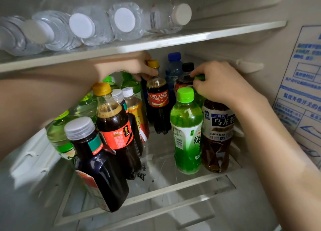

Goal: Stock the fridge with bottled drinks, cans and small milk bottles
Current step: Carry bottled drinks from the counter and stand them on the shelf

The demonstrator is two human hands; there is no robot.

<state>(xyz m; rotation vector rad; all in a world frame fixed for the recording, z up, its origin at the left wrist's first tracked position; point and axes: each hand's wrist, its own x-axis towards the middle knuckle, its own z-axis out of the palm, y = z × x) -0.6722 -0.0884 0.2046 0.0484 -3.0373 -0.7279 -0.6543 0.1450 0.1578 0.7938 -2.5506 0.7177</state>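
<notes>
I see left hand pinching neck of cola bottle, centre frame, upright on lower shelf | right hand closed over green cap of a bottle behind the oolong tea bottle, right of centre | full PET: heavy, stiff, slick labels, I'd grip neck under cap.

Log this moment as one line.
left hand: on cola bottle neck | right hand: on green-capped bottle | glass shelf: gap in the middle
</notes>
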